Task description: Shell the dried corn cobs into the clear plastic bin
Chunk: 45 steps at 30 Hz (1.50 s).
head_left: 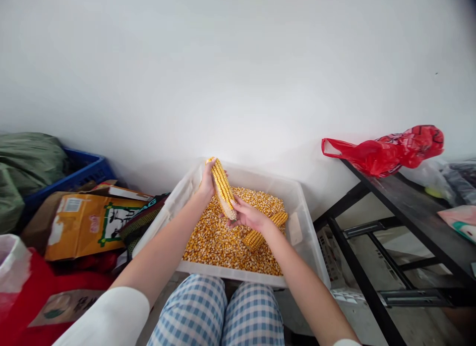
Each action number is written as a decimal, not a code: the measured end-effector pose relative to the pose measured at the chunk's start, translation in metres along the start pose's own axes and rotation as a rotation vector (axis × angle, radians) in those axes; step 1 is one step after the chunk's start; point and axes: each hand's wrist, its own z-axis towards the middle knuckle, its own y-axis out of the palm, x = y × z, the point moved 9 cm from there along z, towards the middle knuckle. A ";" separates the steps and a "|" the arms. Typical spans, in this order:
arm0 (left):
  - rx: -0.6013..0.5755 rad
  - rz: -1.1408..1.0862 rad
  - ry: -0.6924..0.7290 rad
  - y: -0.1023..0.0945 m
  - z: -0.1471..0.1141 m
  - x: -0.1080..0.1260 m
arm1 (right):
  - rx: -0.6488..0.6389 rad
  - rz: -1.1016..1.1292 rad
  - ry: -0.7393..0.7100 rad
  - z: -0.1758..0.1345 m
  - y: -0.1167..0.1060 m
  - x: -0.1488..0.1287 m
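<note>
My left hand (208, 178) grips the upper end of a corn cob (223, 185), which tilts down to the right above a bin. Around its lower end, where a pale strip is bare of kernels, my right hand (246, 212) has closed its fingers. Below lies a thick layer of loose corn kernels (211, 242), yellow and whitish. A second corn cob (256, 238) rests on them, partly covered by my right wrist. The translucent plastic bin (308, 232) stands just beyond my knees.
Left of the bin are an orange cardboard box (87, 222), a blue crate (89, 170) and a red bag (70, 296). A black metal-framed stand (409, 207) with a red plastic bag (394, 150) is at right. A white wall (238, 78) rises behind.
</note>
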 end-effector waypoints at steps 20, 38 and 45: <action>-0.082 0.146 0.135 0.019 -0.012 0.005 | 0.380 -0.360 -0.082 0.006 -0.019 0.011; -0.110 0.191 0.129 0.022 -0.014 0.006 | 0.192 -0.198 -0.036 0.002 -0.005 0.008; -0.129 0.179 0.126 0.029 -0.020 0.009 | 0.250 -0.230 -0.029 -0.003 0.001 -0.001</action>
